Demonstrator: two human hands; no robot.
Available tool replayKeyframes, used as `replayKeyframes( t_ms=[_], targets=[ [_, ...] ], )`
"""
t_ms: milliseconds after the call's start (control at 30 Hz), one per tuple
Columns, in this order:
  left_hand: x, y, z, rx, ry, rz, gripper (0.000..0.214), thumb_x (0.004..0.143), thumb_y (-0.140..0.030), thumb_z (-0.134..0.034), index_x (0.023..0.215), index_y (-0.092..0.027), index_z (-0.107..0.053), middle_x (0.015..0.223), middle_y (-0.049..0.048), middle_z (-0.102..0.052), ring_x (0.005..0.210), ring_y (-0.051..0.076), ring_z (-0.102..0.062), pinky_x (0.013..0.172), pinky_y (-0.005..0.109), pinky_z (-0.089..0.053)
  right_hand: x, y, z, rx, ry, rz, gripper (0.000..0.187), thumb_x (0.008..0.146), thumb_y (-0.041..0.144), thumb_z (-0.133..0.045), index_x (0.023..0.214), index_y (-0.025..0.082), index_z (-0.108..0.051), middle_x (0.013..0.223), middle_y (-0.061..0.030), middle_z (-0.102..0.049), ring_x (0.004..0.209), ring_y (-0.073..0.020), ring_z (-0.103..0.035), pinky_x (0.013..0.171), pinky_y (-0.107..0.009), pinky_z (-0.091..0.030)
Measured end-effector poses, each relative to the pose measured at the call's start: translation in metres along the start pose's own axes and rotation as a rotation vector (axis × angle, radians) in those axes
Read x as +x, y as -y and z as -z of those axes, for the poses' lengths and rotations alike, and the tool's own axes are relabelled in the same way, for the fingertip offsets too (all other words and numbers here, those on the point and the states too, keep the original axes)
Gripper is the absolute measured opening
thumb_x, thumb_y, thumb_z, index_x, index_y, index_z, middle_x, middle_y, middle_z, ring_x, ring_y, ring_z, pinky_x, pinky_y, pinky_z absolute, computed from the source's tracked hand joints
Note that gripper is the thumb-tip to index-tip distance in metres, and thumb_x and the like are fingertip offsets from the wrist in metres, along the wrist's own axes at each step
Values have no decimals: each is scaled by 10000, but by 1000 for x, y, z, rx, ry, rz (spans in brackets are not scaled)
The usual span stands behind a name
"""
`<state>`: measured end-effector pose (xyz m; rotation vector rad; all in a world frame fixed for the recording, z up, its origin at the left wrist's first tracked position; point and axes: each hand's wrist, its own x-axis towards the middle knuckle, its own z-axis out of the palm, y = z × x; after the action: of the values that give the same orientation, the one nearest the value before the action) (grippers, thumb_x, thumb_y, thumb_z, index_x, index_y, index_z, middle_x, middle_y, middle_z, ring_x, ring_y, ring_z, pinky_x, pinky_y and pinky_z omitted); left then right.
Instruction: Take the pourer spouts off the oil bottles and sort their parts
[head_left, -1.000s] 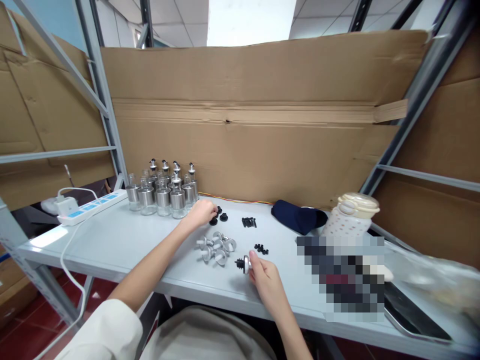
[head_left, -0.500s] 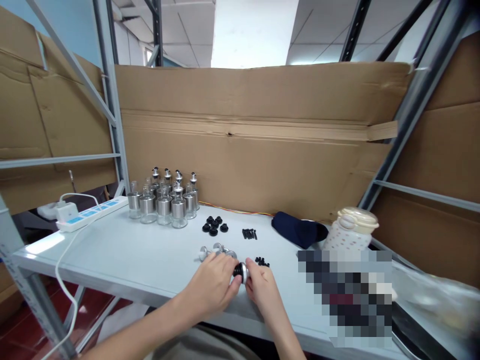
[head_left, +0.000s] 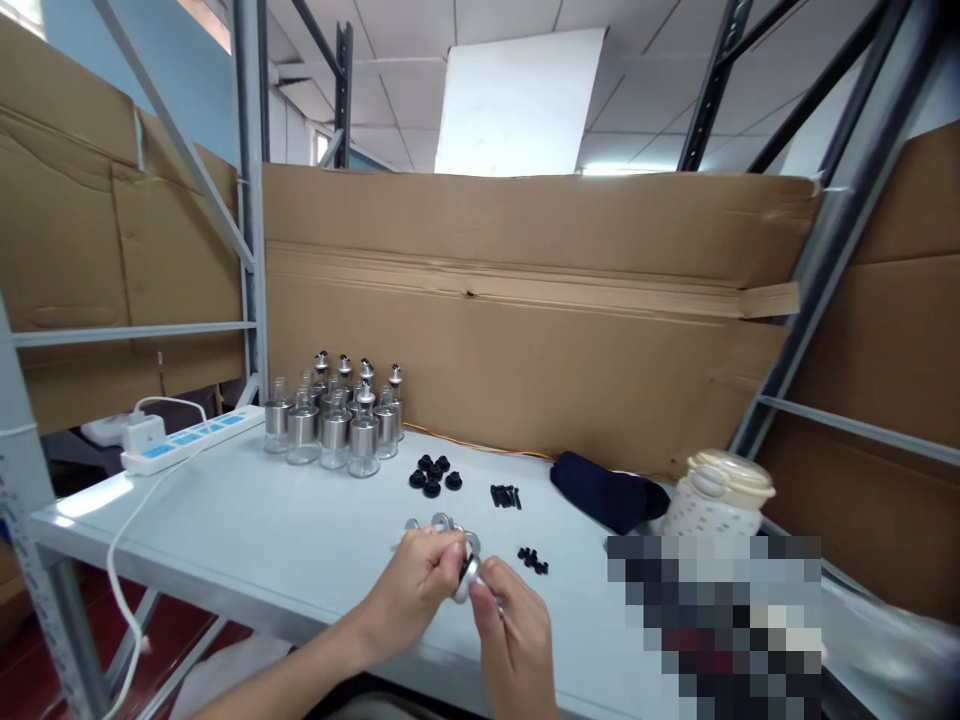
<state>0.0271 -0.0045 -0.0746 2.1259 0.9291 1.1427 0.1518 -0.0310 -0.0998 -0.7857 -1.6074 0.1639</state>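
Near the front of the table my left hand (head_left: 412, 590) and my right hand (head_left: 516, 635) meet around a bottle pourer (head_left: 468, 580) with a silver disc and a black stopper. The fingers of my left hand are closed on its black end, mostly hidden by them. My right thumb and fingers pinch the silver end. Just behind my left hand lie several loose silver pourer parts (head_left: 442, 521), partly covered. Small black caps (head_left: 533, 560) sit in a group beyond my right hand.
Several glass bottles with metal sleeves (head_left: 334, 432) stand back left, some topped with pourers. Black stoppers (head_left: 432, 488) and thin black pieces (head_left: 505, 496) lie mid-table. A power strip (head_left: 187, 437), a dark blue cloth item (head_left: 607, 492) and a cream-lidded jar (head_left: 720, 495) flank them.
The view has tilted up, so the table sits lower. The pourer has turned in my hands, its silver disc now tilted, and my right hand has come lower and nearer to me.
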Motion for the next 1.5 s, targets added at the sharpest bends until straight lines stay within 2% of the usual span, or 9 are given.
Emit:
replayKeyframes(
  t_ms=[133,300,500,633,733,867,1000,1200,1500],
  targets=[
    [1,3,4,-102,49,110,482,859,-563,-223,555,-190,-261,519,-49,-242,512,98,-241,532,255,-247,12,-4,16,-246,54,404,214,932,298,-429,767,197,-522,643,-7,-577,579,-126,-492,566,-240,-390],
    [2,0,6,-145,113,194,477,849,-576,-238,564,-193,-261,520,-53,-233,503,91,-218,496,251,-203,16,-7,27,-386,57,512,108,921,222,-450,889,190,-548,775,-35,-659,717,-159,-551,683,-290,-390],
    [-2,-9,9,210,86,43,358,913,-381,-258,641,-181,-379,600,-13,-444,627,134,-353,668,271,-307,-3,-15,26,-74,149,-11,320,900,368,-459,645,195,-544,616,-6,-563,634,-147,-499,661,-290,-357],
    [-2,-10,16,436,119,-303,282,947,-380,-292,819,-177,-441,739,13,-565,648,134,-426,741,301,-328,-8,-18,25,530,167,-703,560,816,631,-436,454,213,-349,386,37,-360,426,-105,-313,525,-277,-310],
    [2,-10,23,557,141,-496,217,965,-344,-305,931,-173,-435,847,35,-609,698,130,-495,782,307,-329,-8,-20,27,962,186,-996,583,709,653,-567,436,233,-267,318,85,-197,396,-81,-206,484,-260,-287],
    [10,-9,32,610,97,-518,166,963,-295,-332,996,-174,-440,937,53,-631,771,137,-551,809,316,-335,-8,-28,23,1048,-27,-1034,494,579,591,-725,512,196,-436,444,63,-366,451,-78,-298,500,-244,-328],
    [28,4,46,684,36,-313,150,929,-266,-414,1026,-171,-478,956,51,-632,773,152,-561,800,323,-369,-12,-34,16,855,-253,-1055,492,442,566,-801,628,188,-548,591,24,-501,555,-108,-426,528,-245,-379],
    [68,59,70,724,5,83,164,858,-211,-471,1002,-172,-539,1004,50,-630,813,174,-594,796,319,-429,-18,-43,16,605,-239,-951,483,519,596,-735,741,197,-577,642,19,-513,585,-119,-447,547,-244,-404],
    [66,100,69,719,-62,181,244,867,-154,-426,1079,-161,-546,1103,90,-573,947,203,-600,838,314,-455,-22,-48,15,473,-177,-862,443,626,596,-661,779,190,-568,641,13,-521,557,-118,-463,547,-253,-420]
  ],
)
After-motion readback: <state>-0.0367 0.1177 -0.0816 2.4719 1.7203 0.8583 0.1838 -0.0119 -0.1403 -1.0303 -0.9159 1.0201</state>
